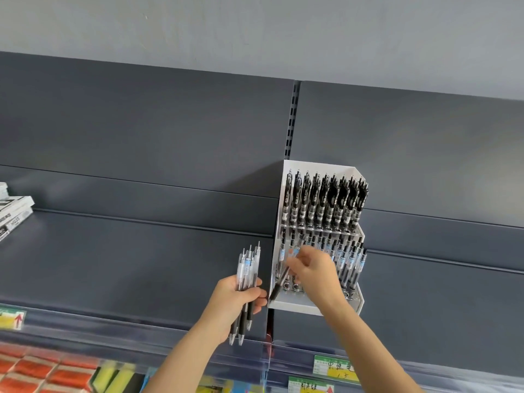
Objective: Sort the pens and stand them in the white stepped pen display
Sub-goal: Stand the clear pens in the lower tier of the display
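1. The left hand (239, 297) is closed around a bundle of pens (247, 282); their long axis runs nearly upright, clicker ends above the hand, black grips and tips below it, leaning slightly right at the top
2. The right hand (313, 272) pinches a single pen (279, 282) between its fingertips; this pen is tilted, its dark tip down and left of the hand, its clear upper end up by the fingers
3. That pen's tip sits at the front left of the display (295, 306), over the lowest step; whether it is in a hole cannot be told
4. The display stands on the grey shelf (127, 251), just right of the left hand and partly behind the right one
5. Its top row (326, 202) is full of black pens, upright and leaning back; the middle row (350, 258), beyond and right of the right hand, holds clear pens with blue labels, also upright
6. Both forearms reach up from the bottom edge, the left rising to its hand with palm turned right, the right crossing the display's front with the back of the hand to the camera
7. The right hand and its pen are blurred; the hand hides the middle of the lower rows, so their filling there is unclear
8. Far left of the left hand, boxes (14, 211) are cut off by the frame edge; below both hands, price tags (334, 368) are too blurred to read
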`<state>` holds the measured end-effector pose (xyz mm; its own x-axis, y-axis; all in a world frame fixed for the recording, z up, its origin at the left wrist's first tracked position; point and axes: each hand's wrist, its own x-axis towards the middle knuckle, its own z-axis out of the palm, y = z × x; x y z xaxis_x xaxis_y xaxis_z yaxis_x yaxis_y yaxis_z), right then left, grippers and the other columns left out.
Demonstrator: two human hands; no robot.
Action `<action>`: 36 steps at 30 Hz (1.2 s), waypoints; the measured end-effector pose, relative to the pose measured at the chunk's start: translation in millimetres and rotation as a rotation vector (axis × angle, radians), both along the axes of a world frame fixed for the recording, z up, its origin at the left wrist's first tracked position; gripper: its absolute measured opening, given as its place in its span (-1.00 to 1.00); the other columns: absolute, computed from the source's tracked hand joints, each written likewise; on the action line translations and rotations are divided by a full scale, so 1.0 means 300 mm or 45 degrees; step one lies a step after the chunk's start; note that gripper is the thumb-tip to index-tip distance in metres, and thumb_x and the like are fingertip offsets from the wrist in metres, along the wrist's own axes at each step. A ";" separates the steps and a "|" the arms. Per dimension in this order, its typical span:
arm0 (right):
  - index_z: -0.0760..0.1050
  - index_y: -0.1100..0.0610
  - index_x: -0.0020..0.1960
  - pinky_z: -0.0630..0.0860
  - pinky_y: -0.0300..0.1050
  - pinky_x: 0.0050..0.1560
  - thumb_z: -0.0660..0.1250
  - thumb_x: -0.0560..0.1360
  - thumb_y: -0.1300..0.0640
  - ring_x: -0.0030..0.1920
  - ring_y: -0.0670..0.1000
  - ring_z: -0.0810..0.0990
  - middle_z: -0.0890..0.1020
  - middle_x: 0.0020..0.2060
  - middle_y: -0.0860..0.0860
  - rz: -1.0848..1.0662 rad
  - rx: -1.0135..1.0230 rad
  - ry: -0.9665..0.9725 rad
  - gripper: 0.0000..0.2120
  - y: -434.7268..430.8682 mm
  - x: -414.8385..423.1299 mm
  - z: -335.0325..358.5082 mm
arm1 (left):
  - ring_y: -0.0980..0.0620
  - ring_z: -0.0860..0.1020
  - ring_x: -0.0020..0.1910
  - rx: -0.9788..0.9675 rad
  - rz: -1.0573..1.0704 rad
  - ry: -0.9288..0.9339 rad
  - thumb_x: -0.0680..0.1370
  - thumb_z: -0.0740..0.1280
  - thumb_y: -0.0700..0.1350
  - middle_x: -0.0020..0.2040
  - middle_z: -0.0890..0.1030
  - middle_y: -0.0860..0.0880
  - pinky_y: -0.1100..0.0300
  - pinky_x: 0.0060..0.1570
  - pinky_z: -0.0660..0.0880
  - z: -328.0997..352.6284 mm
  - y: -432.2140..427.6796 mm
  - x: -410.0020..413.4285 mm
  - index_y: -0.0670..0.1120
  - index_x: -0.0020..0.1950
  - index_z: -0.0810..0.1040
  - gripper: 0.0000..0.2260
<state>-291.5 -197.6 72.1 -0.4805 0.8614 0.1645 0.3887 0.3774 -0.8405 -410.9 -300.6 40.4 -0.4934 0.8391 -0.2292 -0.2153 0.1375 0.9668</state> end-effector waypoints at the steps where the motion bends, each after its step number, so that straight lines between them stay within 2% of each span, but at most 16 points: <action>1: 0.36 0.23 -0.22 0.36 -0.18 -0.39 0.24 0.55 0.21 -0.42 -0.02 0.37 0.51 -0.39 0.10 -0.032 0.058 -0.016 -0.81 0.011 0.006 0.010 | -0.03 0.62 -0.29 -0.011 0.001 -0.009 0.51 0.28 -0.40 -0.22 0.63 -0.19 0.11 -0.18 0.59 -0.007 -0.005 -0.010 -0.24 -0.03 0.55 -0.88; 3: 0.26 0.16 -0.27 0.23 -0.22 -0.44 0.20 0.57 0.22 -0.46 -0.04 0.27 0.40 -0.43 0.02 -0.091 0.168 -0.077 -0.75 0.034 0.011 0.018 | -0.04 0.64 -0.27 -0.027 -0.003 0.003 0.51 0.28 -0.39 -0.20 0.64 -0.20 0.12 -0.18 0.61 -0.019 -0.013 -0.023 -0.24 -0.02 0.55 -0.88; 8: 0.28 0.17 -0.15 0.32 -0.12 -0.37 0.14 0.59 0.22 -0.43 -0.03 0.34 0.40 -0.42 -0.02 -0.070 0.295 -0.349 -0.86 0.051 -0.022 -0.022 | -0.03 0.65 -0.26 -0.043 -0.009 0.013 0.52 0.28 -0.37 -0.19 0.65 -0.19 0.17 -0.21 0.62 -0.032 -0.016 -0.029 -0.22 0.00 0.56 -0.88; 11: 0.25 0.13 -0.13 0.27 -0.20 -0.44 0.14 0.59 0.23 -0.45 -0.07 0.33 0.39 -0.43 -0.04 -0.058 0.322 -0.318 -0.87 0.039 -0.031 -0.036 | -0.03 0.66 -0.24 -0.042 -0.016 0.032 0.53 0.28 -0.35 -0.17 0.65 -0.19 0.17 -0.20 0.61 -0.035 -0.018 -0.036 -0.21 0.01 0.56 -0.88; 15: 0.24 0.14 -0.22 0.22 -0.16 -0.44 0.14 0.59 0.23 -0.46 -0.03 0.29 0.38 -0.45 -0.01 -0.087 0.378 -0.233 -0.79 0.028 -0.031 -0.034 | -0.03 0.66 -0.23 -0.046 -0.015 0.046 0.53 0.27 -0.35 -0.16 0.65 -0.19 0.17 -0.20 0.61 -0.039 -0.025 -0.046 -0.20 0.01 0.55 -0.88; 19: 0.26 0.19 -0.20 0.18 -0.15 -0.44 0.14 0.59 0.24 -0.43 0.02 0.30 0.35 -0.45 0.00 -0.060 0.392 -0.224 -0.81 0.019 -0.051 -0.054 | -0.04 0.66 -0.24 -0.042 -0.014 0.035 0.53 0.27 -0.36 -0.17 0.65 -0.20 0.14 -0.17 0.62 -0.044 -0.024 -0.048 -0.22 0.01 0.55 -0.87; 22: 0.35 0.18 -0.07 0.30 -0.16 -0.35 0.15 0.59 0.22 -0.26 0.11 0.49 0.50 -0.32 0.01 -0.020 0.351 -0.322 -0.93 0.009 -0.071 -0.089 | -0.04 0.66 -0.24 -0.039 -0.006 0.036 0.53 0.27 -0.36 -0.17 0.65 -0.20 0.12 -0.15 0.62 -0.043 -0.023 -0.049 -0.22 0.02 0.55 -0.87; 24: 0.39 0.21 0.13 0.40 -0.20 -0.21 0.18 0.59 0.20 -0.15 0.06 0.55 0.61 -0.12 0.07 -0.045 0.249 -0.284 -0.86 0.001 -0.075 -0.104 | -0.04 0.66 -0.24 -0.042 0.000 0.041 0.53 0.27 -0.36 -0.16 0.65 -0.20 0.12 -0.14 0.62 -0.043 -0.025 -0.050 -0.22 0.02 0.55 -0.87; 25: 0.39 0.22 0.15 0.43 -0.20 -0.17 0.20 0.58 0.20 -0.17 0.02 0.54 0.62 -0.09 0.08 -0.061 0.196 -0.240 -0.83 0.003 -0.075 -0.109 | -0.04 0.66 -0.24 -0.043 0.000 0.044 0.53 0.27 -0.35 -0.15 0.65 -0.20 0.12 -0.14 0.62 -0.043 -0.026 -0.050 -0.21 0.02 0.55 -0.87; 29: 0.36 0.15 -0.07 0.46 -0.12 -0.18 0.23 0.56 0.18 -0.27 -0.01 0.49 0.54 -0.24 0.02 -0.102 0.158 -0.214 -0.93 0.014 -0.075 -0.113 | -0.02 0.66 -0.23 -0.041 0.000 0.047 0.53 0.28 -0.34 -0.15 0.66 -0.19 0.16 -0.16 0.62 -0.038 -0.027 -0.047 -0.19 0.01 0.55 -0.88; 33: 0.36 0.15 -0.09 0.45 -0.13 -0.22 0.23 0.57 0.16 -0.31 -0.01 0.48 0.54 -0.27 0.02 -0.098 0.163 -0.220 -0.91 0.015 -0.076 -0.119 | -0.03 0.67 -0.22 -0.041 -0.005 0.047 0.53 0.28 -0.33 -0.14 0.66 -0.19 0.18 -0.18 0.61 -0.033 -0.027 -0.040 -0.18 0.00 0.56 -0.88; 36: 0.44 0.20 -0.05 0.49 -0.07 -0.12 0.25 0.55 0.14 -0.22 0.04 0.53 0.55 -0.25 0.01 -0.134 0.154 -0.230 -0.89 0.011 -0.060 -0.121 | -0.03 0.67 -0.22 -0.022 -0.017 0.012 0.52 0.30 -0.34 -0.14 0.67 -0.20 0.16 -0.17 0.61 -0.024 -0.033 -0.039 -0.21 0.02 0.57 -0.88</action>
<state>-309.6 -194.2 35.8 -0.4204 0.8875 0.1889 0.5711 0.4206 -0.7049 -422.6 -310.5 33.3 -0.4846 0.8415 -0.2390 -0.2045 0.1567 0.9662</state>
